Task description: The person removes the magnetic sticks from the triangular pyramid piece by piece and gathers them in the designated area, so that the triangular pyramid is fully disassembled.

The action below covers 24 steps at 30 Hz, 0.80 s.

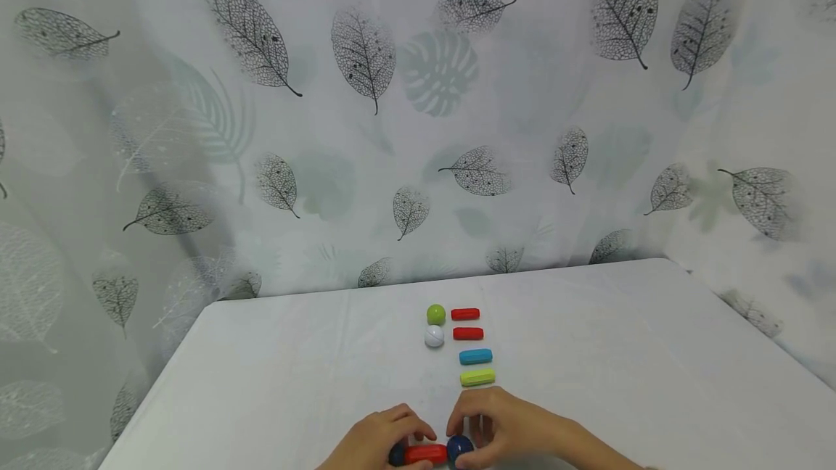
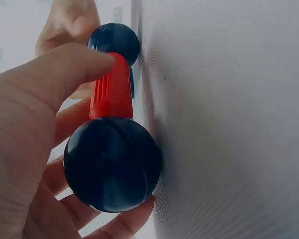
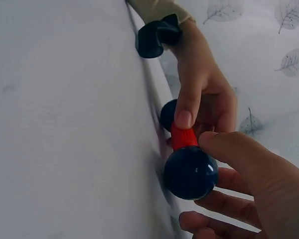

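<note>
A red ribbed rod (image 1: 426,453) lies near the front of the white table with a dark blue ball (image 2: 112,164) at its left end and another dark blue ball (image 3: 191,173) at its right end. My left hand (image 1: 382,439) grips the red rod, its thumb lying along the rod and its fingers curled behind. My right hand (image 1: 499,423) holds the right-end ball between thumb and fingers. In the right wrist view the right thumb tip is close to where rod and ball meet. Whether the pieces are locked together cannot be told.
Farther back on the white table (image 1: 294,354) lie a green ball (image 1: 435,314), a white ball (image 1: 434,336), two red rods (image 1: 468,334), a blue rod (image 1: 475,357) and a yellow-green rod (image 1: 477,378). A leaf-patterned curtain (image 1: 366,165) hangs behind the table.
</note>
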{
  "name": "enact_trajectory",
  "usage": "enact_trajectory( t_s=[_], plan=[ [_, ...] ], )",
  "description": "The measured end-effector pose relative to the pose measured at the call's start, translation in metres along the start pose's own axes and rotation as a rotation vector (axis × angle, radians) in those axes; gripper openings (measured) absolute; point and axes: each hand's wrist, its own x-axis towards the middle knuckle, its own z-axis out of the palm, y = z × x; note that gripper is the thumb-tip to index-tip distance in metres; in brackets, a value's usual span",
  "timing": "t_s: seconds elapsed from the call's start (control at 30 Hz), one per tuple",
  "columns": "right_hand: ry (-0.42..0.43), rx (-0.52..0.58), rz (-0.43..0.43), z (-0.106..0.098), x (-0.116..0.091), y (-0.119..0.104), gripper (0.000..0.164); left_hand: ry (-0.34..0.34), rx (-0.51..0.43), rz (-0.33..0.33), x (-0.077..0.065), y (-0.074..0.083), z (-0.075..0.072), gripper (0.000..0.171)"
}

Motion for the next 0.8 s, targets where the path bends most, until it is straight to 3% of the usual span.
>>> enact_trajectory(
  t_s=[0.2,0.47,0.53,0.67,0.8],
  plan=[
    [-0.046,0.057,0.066,0.0075,0.0003,-0.0031,0.026,-0.029,-0.011,0.070,0.0023,0.0000,0.0024,0.033],
    [-0.058,0.018,0.015,0.0101,0.0024,-0.0024,0.023,-0.073,0.039,0.087,0.0007,-0.0014,0.0025,0.030],
    [-0.061,-0.002,0.001,0.0103,0.0029,-0.0027,0.023,-0.086,0.054,0.083,0.0007,-0.0017,0.0018,0.030],
    [-0.054,0.002,0.012,0.0092,0.0030,-0.0041,0.023,-0.084,-0.001,0.032,0.0005,-0.0016,0.0015,0.029],
    [-0.008,-0.019,-0.003,0.0063,0.0020,-0.0034,0.022,-0.083,-0.019,0.020,0.0015,-0.0010,0.0015,0.027]
  ],
)
